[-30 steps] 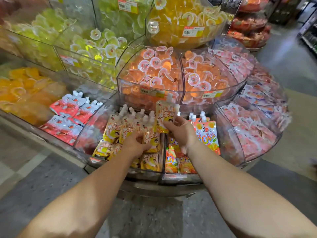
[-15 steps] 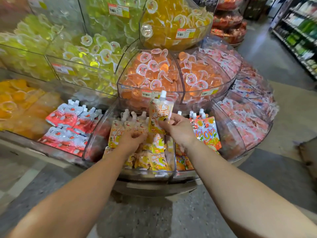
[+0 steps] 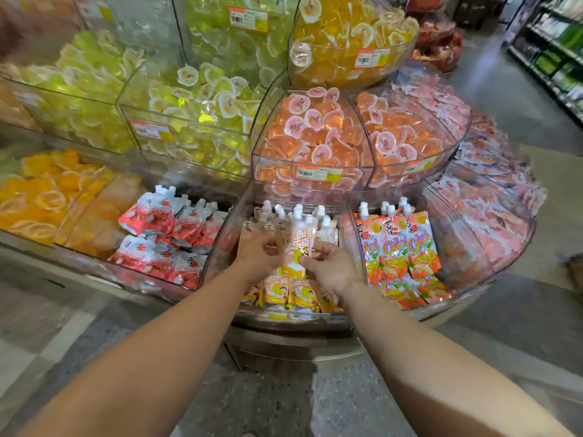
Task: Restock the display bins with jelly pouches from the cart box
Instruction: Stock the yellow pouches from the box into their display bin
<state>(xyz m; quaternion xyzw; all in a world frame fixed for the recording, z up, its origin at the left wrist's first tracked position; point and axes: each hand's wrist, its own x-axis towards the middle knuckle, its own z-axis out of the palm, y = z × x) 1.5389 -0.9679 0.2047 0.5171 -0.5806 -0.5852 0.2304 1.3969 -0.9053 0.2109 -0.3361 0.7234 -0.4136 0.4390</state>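
Head view: tiered display of clear bins. Centre bin [image 3: 220,247], lowest tier: yellow-orange pouches [image 3: 284,293] with white caps, one row upright at the back, another at the front wall. Left hand [image 3: 257,257] and right hand [image 3: 331,269] both reach into this bin. One pouch [image 3: 298,238] stands upright between the hands, cap up; right fingers [image 3: 310,260] pinch its lower edge. Left fingers curl against the pouch and its neighbours; whether they grip it I cannot tell. Bin to the left: red pouches [image 3: 164,228], tumbled. Bin to the right: orange pouches [image 3: 400,247], upright, leaning back. Tier above: orange jelly cups [image 3: 310,134] in two bins with price tags; yellow-green cups [image 3: 195,99] to the left. Top tier: yellow cups [image 3: 347,36] in a round bin. Far right: pink packets [image 3: 492,216]. Far left: orange cups [image 3: 34,190]. Floor [image 3: 268,398]: speckled grey. Store shelves [image 3: 555,55] at upper right, blurred
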